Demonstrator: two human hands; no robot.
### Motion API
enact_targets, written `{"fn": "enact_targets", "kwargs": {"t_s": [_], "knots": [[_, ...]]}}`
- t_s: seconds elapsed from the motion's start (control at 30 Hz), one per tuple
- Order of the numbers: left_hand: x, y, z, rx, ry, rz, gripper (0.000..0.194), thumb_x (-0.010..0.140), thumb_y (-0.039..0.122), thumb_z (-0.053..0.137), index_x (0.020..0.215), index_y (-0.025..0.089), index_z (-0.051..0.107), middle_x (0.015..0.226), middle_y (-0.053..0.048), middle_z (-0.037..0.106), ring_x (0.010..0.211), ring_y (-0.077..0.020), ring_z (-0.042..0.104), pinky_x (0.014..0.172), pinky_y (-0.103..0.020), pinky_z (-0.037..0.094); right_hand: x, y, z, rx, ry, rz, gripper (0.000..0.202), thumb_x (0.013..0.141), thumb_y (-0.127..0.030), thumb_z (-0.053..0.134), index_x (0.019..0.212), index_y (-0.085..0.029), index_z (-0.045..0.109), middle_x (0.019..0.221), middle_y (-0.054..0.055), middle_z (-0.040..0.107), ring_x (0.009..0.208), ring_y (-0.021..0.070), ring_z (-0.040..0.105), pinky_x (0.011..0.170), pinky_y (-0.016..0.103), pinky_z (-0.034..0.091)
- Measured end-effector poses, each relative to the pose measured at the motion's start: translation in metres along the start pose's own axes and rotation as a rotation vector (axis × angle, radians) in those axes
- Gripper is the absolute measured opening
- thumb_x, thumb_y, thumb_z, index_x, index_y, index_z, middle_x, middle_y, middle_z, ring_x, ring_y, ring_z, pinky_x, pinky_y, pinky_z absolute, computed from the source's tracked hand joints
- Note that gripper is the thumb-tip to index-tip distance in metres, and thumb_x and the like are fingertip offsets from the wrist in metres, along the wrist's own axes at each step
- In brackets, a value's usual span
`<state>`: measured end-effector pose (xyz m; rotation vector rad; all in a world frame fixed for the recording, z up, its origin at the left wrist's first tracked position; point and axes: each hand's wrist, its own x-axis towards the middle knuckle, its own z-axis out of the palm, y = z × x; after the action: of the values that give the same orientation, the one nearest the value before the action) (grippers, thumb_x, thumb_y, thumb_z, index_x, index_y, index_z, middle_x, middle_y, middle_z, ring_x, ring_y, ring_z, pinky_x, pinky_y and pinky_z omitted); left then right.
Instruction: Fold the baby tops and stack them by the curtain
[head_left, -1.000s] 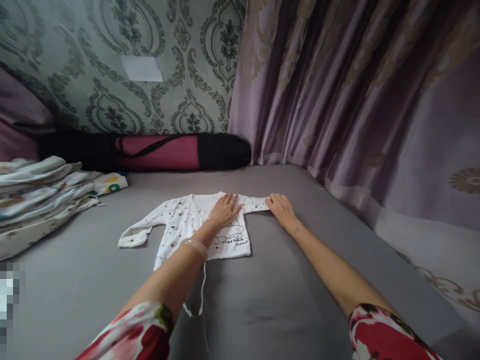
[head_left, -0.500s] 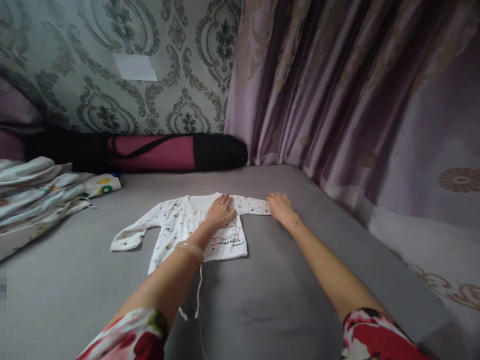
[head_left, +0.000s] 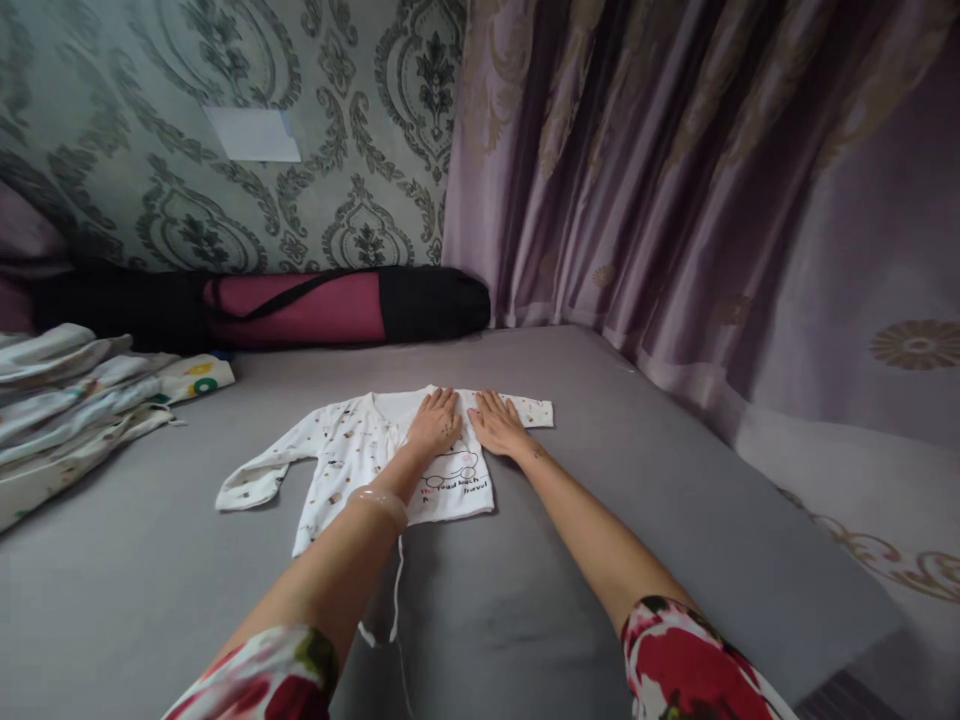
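A small white baby shirt (head_left: 349,452) with a scattered print and drawstring ties lies spread on the grey sheet. My left hand (head_left: 436,422) rests flat on its upper chest, fingers stretched out, partly covering a printed car drawing. Just beside it, my right hand (head_left: 496,424) lies palm down where the right-side sleeve meets the body, fingers extended. That sleeve's cuff sticks out past my right hand. The other sleeve (head_left: 262,470) stretches out to the left, bent downward. White ties hang from the hem below my left forearm.
A heap of white printed clothes (head_left: 67,420) lies at the left on the grey bed sheet (head_left: 645,520). Along the patterned wall lies a long black and maroon bag (head_left: 300,308). Purple curtains (head_left: 637,180) hang down at the right edge of the bed.
My right hand has moved left from the sleeve's cuff to its shoulder end, uncovering the cuff. My left hand stays flat on the shirt. The view has shifted slightly.
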<state>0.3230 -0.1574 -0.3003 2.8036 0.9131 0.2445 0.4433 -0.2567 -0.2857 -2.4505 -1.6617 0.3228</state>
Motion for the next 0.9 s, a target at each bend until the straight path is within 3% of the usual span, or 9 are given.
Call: {"fn": "enact_targets", "kwargs": {"t_s": [0.4,0.5,0.6,0.73,0.8,0.9], "knots": [[0.006,-0.004,-0.005,-0.040,-0.079,-0.019,0.055,0.091,0.018,0.032,0.145,0.006,0.037,0.155,-0.014,0.033,0.145,-0.0267,0.025,0.118,-0.039,0.019,-0.036,0.072,-0.025,-0.160,0.046,0.253,0.059,0.100,-0.036,0.019,0.151,-0.007,0.029,0.158,0.014,0.028,0.145,0.0271,0.022,0.117,0.047,0.016],[0.006,-0.003,-0.006,-0.018,-0.097,-0.007,0.056,0.091,0.017,0.033,0.146,0.005,0.036,0.156,-0.016,0.032,0.145,-0.0270,0.024,0.118,-0.039,0.018,-0.033,0.064,-0.027,-0.198,0.113,0.282,0.057,0.098,-0.031,0.024,0.148,-0.004,0.034,0.158,0.017,0.025,0.146,0.0295,0.019,0.117,0.052,0.011],[0.007,-0.003,-0.005,-0.034,-0.104,-0.002,0.057,0.091,0.017,0.034,0.147,0.004,0.034,0.156,-0.018,0.030,0.146,-0.0285,0.022,0.118,-0.042,0.018,-0.025,0.041,-0.022,-0.189,0.216,0.115,0.056,0.098,-0.030,0.026,0.150,-0.010,0.031,0.161,0.014,0.018,0.148,0.0267,0.012,0.118,0.050,0.008],[0.012,-0.004,-0.008,-0.151,-0.114,0.012,0.058,0.086,0.016,0.042,0.143,0.005,0.039,0.154,-0.021,0.032,0.144,-0.0316,0.026,0.116,-0.049,0.022,-0.018,0.021,-0.014,-0.113,0.085,-0.018,0.056,0.100,-0.034,0.023,0.152,-0.014,0.029,0.160,0.010,0.022,0.147,0.0252,0.018,0.118,0.047,0.015],[0.012,-0.010,-0.015,-0.177,-0.115,0.017,0.061,0.082,0.018,0.049,0.142,0.006,0.042,0.152,-0.021,0.035,0.142,-0.0294,0.032,0.116,-0.043,0.027,-0.015,0.016,-0.014,-0.119,0.038,0.009,0.055,0.100,-0.033,0.024,0.149,-0.011,0.034,0.157,0.013,0.030,0.144,0.0272,0.025,0.116,0.048,0.018],[0.001,-0.026,-0.034,-0.241,-0.027,0.023,0.061,0.081,0.020,0.052,0.141,0.009,0.045,0.150,-0.017,0.041,0.138,-0.0255,0.040,0.112,-0.035,0.035,-0.005,-0.001,-0.018,-0.129,0.100,0.017,0.056,0.099,-0.031,0.024,0.147,-0.007,0.038,0.155,0.017,0.033,0.143,0.0288,0.027,0.116,0.049,0.017]]}}
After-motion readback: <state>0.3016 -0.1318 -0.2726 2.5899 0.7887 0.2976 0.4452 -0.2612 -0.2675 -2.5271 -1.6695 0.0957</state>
